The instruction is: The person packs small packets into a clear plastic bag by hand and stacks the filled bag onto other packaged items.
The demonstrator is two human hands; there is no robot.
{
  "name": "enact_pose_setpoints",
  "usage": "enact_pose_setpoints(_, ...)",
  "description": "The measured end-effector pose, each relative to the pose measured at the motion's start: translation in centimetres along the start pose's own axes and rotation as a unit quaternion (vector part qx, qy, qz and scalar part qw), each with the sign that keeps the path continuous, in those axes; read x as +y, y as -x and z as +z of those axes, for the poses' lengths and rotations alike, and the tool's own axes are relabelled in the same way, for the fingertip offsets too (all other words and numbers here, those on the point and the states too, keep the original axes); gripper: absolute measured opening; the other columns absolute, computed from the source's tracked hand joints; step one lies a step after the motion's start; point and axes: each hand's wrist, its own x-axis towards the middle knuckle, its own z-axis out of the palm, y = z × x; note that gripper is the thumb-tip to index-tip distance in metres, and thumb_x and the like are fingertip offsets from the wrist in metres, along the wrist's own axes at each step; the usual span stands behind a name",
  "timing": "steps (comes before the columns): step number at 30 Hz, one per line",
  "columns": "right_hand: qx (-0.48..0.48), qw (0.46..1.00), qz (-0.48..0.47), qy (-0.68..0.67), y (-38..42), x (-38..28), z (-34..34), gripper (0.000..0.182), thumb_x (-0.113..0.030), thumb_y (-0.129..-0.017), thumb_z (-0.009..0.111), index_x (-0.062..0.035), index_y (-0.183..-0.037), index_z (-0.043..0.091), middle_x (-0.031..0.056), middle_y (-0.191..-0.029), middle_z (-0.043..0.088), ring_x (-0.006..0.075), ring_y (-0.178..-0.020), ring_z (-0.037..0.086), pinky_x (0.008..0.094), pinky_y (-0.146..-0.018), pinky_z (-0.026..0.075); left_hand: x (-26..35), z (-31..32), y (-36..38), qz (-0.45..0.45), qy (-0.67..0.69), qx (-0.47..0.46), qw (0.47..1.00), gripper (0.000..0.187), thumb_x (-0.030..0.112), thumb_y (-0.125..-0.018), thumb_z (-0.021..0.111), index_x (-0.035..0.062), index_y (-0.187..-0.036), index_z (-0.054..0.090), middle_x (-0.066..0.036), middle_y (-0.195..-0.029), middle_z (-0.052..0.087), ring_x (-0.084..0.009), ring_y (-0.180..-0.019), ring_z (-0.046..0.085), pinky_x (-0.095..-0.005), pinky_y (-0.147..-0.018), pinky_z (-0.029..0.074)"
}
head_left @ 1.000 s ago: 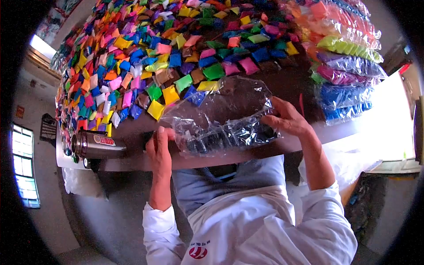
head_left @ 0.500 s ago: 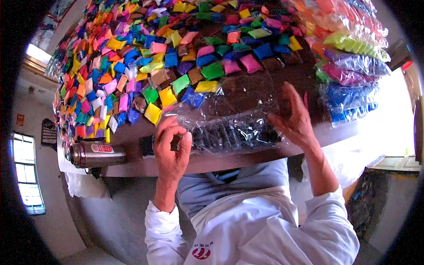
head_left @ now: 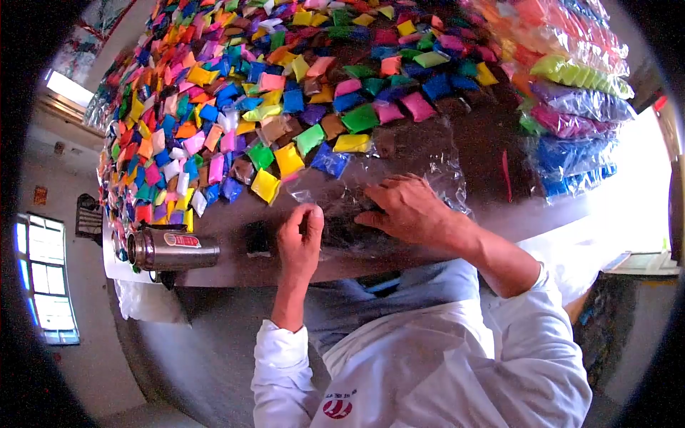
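The clear plastic bag (head_left: 399,160) lies on the brown bench (head_left: 228,214) right under my hands, near the bench's front edge, with a row of dark packets inside it that my hands mostly cover. My right hand (head_left: 407,210) lies flat on top of the bag with a wide grip, fingers spread and pointing toward my left hand, pressing the plastic down. My left hand (head_left: 301,239) is just beside it at the bag's left end, its grip narrow, thumb and fingertips pinched on the edge of the plastic. Beyond both hands a big spread of small coloured packets (head_left: 285,85) covers the bench. Past my right hand filled bags (head_left: 571,107) are stacked in colours. Off to the left of my left hand a steel flask (head_left: 175,248) lies on its side.
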Motion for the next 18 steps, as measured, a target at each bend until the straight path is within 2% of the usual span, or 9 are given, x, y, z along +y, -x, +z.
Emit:
enact_pose_setpoints(1,-0.015,1.000,-0.003,-0.014,0.0,0.4,0.2,0.036,-0.035,-0.083,0.062,-0.0019,-0.097,0.058,0.0171,-0.087,0.061,0.0369,-0.088,0.059,0.0459,-0.079,0.045,0.0,0.1,0.1,0.000,0.000,0.000,1.000,0.030,0.028,-0.092,0.056,-0.0007,-0.098,0.062,-0.007,-0.087,0.064,-0.0146,-0.082,0.058,-0.0289,-0.075,0.046)
enact_pose_setpoints(3,-0.034,0.999,-0.003,-0.029,0.1,0.7,0.6,0.032,-0.034,-0.083,0.062,-0.0032,-0.093,0.058,0.0166,-0.085,0.062,0.0370,-0.085,0.060,0.0453,-0.075,0.047,0.2,0.1,0.5,0.004,-0.007,0.004,1.000,0.026,0.023,-0.091,0.057,-0.0018,-0.095,0.061,-0.013,-0.089,0.064,-0.0232,-0.081,0.062,-0.0321,-0.074,0.048)
enact_pose_setpoints(6,-0.010,0.998,-0.001,-0.066,-0.2,1.0,0.9,0.026,-0.031,-0.084,0.061,-0.0057,-0.091,0.060,0.0163,-0.083,0.062,0.0363,-0.082,0.060,0.0452,-0.069,0.048,-0.6,-0.1,-0.2,0.048,-0.030,-0.006,0.998,0.026,0.022,-0.091,0.057,-0.0026,-0.096,0.061,-0.014,-0.093,0.064,-0.0254,-0.083,0.063,-0.0327,-0.075,0.048)
enact_pose_setpoints(8,0.011,0.998,-0.005,-0.068,-0.2,1.2,1.6,0.024,-0.033,-0.084,0.059,-0.0097,-0.089,0.062,0.0170,-0.076,0.064,0.0383,-0.073,0.063,0.0497,-0.064,0.051,-0.1,-0.3,-0.6,0.068,-0.033,0.010,0.997,0.025,0.022,-0.090,0.058,-0.0027,-0.095,0.061,-0.014,-0.094,0.064,-0.0264,-0.085,0.063,-0.0329,-0.076,0.049)
enact_pose_setpoints(12,0.004,0.999,-0.013,-0.040,-0.3,1.0,1.9,0.020,-0.029,-0.084,0.059,-0.0091,-0.085,0.062,0.0170,-0.073,0.064,0.0384,-0.070,0.063,0.0501,-0.062,0.051,2.0,-0.2,-1.7,0.109,-0.052,0.037,0.992,0.024,0.021,-0.089,0.059,-0.0027,-0.095,0.062,-0.014,-0.096,0.064,-0.0277,-0.089,0.063,-0.0326,-0.077,0.049)
enact_pose_setpoints(14,-0.030,0.999,0.013,-0.003,-0.5,0.9,1.7,0.020,-0.028,-0.083,0.060,-0.0073,-0.083,0.062,0.0150,-0.076,0.063,0.0378,-0.073,0.061,0.0466,-0.063,0.049,3.5,1.4,-2.1,0.116,-0.050,0.047,0.991,0.021,0.018,-0.088,0.059,-0.0019,-0.090,0.062,-0.016,-0.091,0.065,-0.0309,-0.086,0.064,-0.0347,-0.076,0.049)
enact_pose_setpoints(16,-0.026,1.000,0.010,-0.003,-0.4,1.2,1.5,0.020,-0.027,-0.083,0.060,-0.0069,-0.082,0.062,0.0149,-0.077,0.063,0.0378,-0.072,0.061,0.0468,-0.062,0.049,4.0,3.2,-2.2,0.125,-0.019,-0.057,0.990,0.018,0.018,-0.086,0.060,-0.0001,-0.082,0.060,-0.018,-0.082,0.064,-0.0365,-0.078,0.062,-0.0409,-0.069,0.048)
enact_pose_setpoints(17,-0.021,1.000,0.007,-0.004,-0.3,1.5,1.3,0.021,-0.027,-0.083,0.060,-0.0065,-0.082,0.062,0.0148,-0.077,0.064,0.0378,-0.071,0.061,0.0471,-0.061,0.049,4.0,4.0,-2.0,0.146,-0.127,-0.042,0.980,0.020,0.020,-0.084,0.061,0.0014,-0.076,0.056,-0.020,-0.074,0.061,-0.0404,-0.071,0.060,-0.0466,-0.061,0.045)
enact_pose_setpoints(18,-0.022,1.000,0.009,0.000,-0.2,1.5,0.2,0.021,-0.027,-0.083,0.060,-0.0065,-0.082,0.062,0.0148,-0.077,0.064,0.0378,-0.071,0.061,0.0471,-0.061,0.049,3.9,4.4,-1.9,0.148,-0.123,-0.042,0.980,0.020,0.020,-0.084,0.061,0.0014,-0.076,0.056,-0.020,-0.074,0.061,-0.0404,-0.071,0.060,-0.0466,-0.061,0.045)
